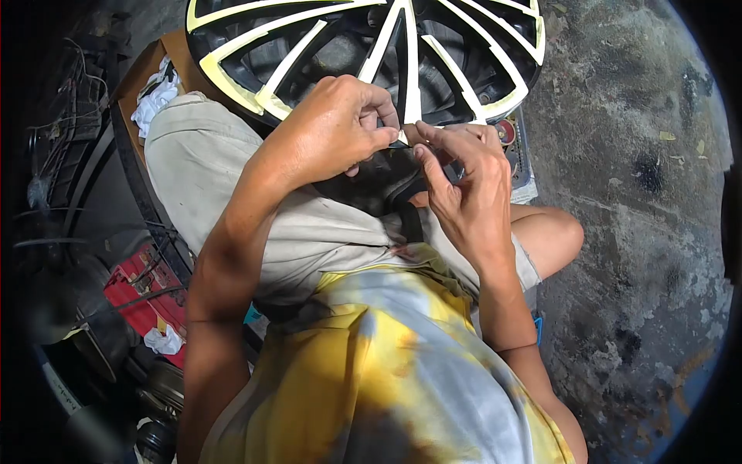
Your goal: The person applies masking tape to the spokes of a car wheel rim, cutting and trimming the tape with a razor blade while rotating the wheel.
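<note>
A black alloy wheel (496, 91) lies in front of me, its spokes and rim edges lined with pale yellow and white masking tape (412, 73). My left hand (334, 127) is closed at the near rim, thumb and forefinger pinching a small whitish end of tape by the foot of the middle spoke. Opposite it, my right hand (473, 172) has its thumb and forefinger drawn together at the same spot. A small brownish piece (414, 133) shows between the two hands; its kind is unclear. The fingers partly cover the rim edge there.
A cardboard box (130, 100) with crumpled white paper (156, 104) stands left of the wheel. Lower left are a red box (139, 298), cables and dark parts. A grey tray (519, 158) sits beyond my right hand. Stained concrete floor (634, 209) spreads to the right.
</note>
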`<move>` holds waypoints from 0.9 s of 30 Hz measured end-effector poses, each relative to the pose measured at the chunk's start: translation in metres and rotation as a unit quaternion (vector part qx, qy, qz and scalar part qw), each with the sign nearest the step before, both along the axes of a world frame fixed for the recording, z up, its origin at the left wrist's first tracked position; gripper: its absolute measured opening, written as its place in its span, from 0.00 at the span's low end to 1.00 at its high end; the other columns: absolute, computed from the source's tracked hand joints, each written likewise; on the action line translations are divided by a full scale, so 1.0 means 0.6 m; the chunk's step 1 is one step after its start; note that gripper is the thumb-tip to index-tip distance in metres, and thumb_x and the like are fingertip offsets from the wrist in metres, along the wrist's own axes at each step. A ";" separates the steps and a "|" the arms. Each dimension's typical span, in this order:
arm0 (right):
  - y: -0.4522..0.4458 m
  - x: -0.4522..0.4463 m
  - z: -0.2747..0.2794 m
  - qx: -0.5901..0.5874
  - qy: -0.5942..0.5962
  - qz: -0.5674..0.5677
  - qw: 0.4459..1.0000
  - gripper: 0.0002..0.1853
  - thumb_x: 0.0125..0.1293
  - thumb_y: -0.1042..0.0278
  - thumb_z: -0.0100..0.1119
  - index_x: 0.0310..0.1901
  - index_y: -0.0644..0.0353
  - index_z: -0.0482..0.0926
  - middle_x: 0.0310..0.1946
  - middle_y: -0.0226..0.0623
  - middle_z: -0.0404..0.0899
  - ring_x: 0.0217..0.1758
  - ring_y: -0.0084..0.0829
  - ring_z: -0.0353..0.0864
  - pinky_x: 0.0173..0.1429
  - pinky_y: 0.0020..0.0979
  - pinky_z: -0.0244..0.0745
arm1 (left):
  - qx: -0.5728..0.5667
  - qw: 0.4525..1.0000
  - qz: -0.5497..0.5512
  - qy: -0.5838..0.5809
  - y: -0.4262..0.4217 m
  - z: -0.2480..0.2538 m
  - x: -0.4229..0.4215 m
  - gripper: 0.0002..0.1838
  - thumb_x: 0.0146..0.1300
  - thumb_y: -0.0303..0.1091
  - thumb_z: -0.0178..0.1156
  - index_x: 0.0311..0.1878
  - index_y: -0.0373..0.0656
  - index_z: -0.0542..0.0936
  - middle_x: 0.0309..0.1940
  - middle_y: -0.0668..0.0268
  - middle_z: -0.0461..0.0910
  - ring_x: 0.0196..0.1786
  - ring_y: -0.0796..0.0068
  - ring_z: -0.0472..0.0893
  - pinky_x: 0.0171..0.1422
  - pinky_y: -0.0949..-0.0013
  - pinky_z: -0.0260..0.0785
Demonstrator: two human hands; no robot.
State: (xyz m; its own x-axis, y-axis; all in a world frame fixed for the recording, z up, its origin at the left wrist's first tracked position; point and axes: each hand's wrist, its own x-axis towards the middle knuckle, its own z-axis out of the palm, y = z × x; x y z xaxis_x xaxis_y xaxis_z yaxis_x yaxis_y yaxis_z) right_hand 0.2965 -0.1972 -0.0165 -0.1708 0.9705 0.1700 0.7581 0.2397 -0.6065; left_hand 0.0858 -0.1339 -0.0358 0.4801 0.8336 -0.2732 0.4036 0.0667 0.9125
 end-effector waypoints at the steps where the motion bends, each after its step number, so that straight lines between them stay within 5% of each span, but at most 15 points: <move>1: 0.002 0.000 -0.001 -0.001 -0.006 0.000 1.000 0.12 0.68 0.73 0.73 0.51 0.63 0.94 0.38 0.48 0.91 0.48 0.52 0.82 0.57 0.48 0.78 | -0.003 1.000 -0.001 -0.002 0.001 -0.002 -0.001 0.09 0.74 0.30 0.71 0.44 0.30 0.89 0.19 0.66 0.79 0.17 0.80 0.77 0.22 0.70 0.68; 7: 0.007 0.002 -0.003 0.014 -0.035 0.024 0.999 0.12 0.68 0.72 0.74 0.52 0.64 0.94 0.38 0.48 0.92 0.47 0.50 0.82 0.56 0.46 0.78 | -0.022 1.000 0.004 -0.004 0.003 -0.001 -0.003 0.09 0.75 0.29 0.71 0.46 0.30 0.88 0.19 0.68 0.80 0.17 0.81 0.77 0.22 0.72 0.67; 10: 0.007 0.012 -0.002 -0.033 0.063 0.002 0.997 0.12 0.69 0.72 0.74 0.52 0.63 0.94 0.38 0.47 0.92 0.47 0.49 0.83 0.55 0.46 0.79 | -0.020 1.000 0.009 0.001 0.004 -0.002 -0.004 0.09 0.75 0.29 0.71 0.46 0.31 0.88 0.20 0.68 0.80 0.18 0.82 0.77 0.22 0.72 0.67; 27: -0.001 0.025 -0.023 0.036 0.011 0.055 0.998 0.13 0.68 0.74 0.74 0.53 0.60 0.93 0.35 0.43 0.88 0.50 0.47 0.83 0.57 0.46 0.79 | -0.014 1.000 -0.009 0.004 0.004 0.009 -0.001 0.11 0.73 0.27 0.71 0.53 0.31 0.90 0.20 0.70 0.79 0.18 0.83 0.76 0.22 0.73 0.68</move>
